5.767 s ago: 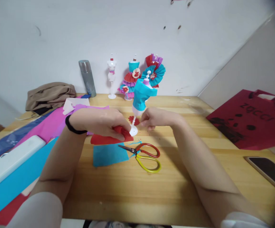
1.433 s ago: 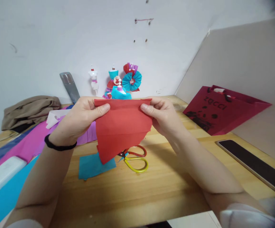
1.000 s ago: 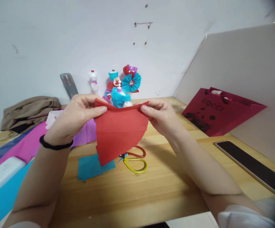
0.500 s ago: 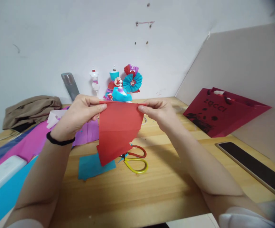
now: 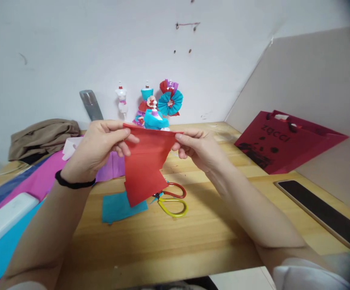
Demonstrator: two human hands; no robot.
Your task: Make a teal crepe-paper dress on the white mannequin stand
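A piece of red crepe paper hangs in front of me with a fold along its top edge and a ragged right side. My left hand pinches its upper left corner between thumb and fingers. At the upper right corner, my right hand grips the same edge, thumb in front. Behind and below the paper's lower end lie scissors with one red and one yellow handle; their blades are mostly hidden. A teal crepe paper piece rests on the table, partly covered by the red one.
Small dress forms stand at the wall, some dressed in teal, red and purple. A grey bottle leans behind a brown cloth. Magenta paper and a white box-like object lie left; a red bag and a phone right.
The red paper's folded top edge has shifted slightly left and now slants down to the right. The paper hangs shorter and more tilted back, with both hands still holding it.
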